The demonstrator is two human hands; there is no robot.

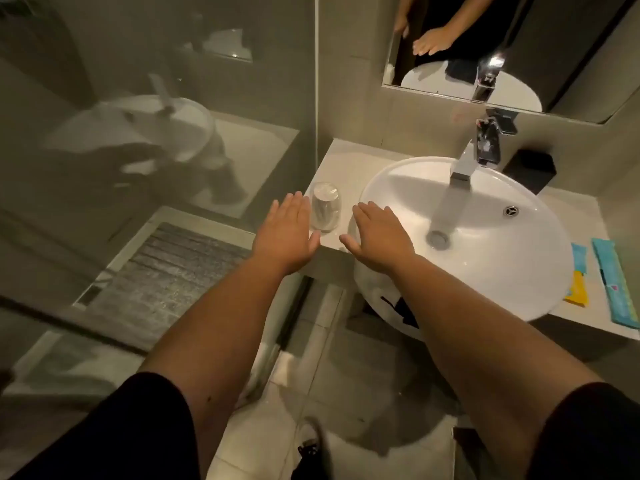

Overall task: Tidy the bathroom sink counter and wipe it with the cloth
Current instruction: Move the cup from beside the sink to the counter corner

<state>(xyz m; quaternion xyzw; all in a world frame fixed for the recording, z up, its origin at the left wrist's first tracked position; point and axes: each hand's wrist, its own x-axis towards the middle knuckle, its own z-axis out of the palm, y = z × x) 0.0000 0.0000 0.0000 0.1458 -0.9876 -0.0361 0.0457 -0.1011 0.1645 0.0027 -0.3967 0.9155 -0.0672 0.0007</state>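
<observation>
A clear drinking glass stands upside down on the pale counter, near its front left corner. My left hand is flat and open just left of the glass, fingers apart, holding nothing. My right hand is open too, palm down over the left rim of the white round basin. The glass sits between both hands, touched by neither. No cloth is visible.
A chrome tap reaches over the basin. A black box stands behind it. Teal and yellow sachets lie on the counter at the right. A glass shower screen borders the left. A mirror hangs above.
</observation>
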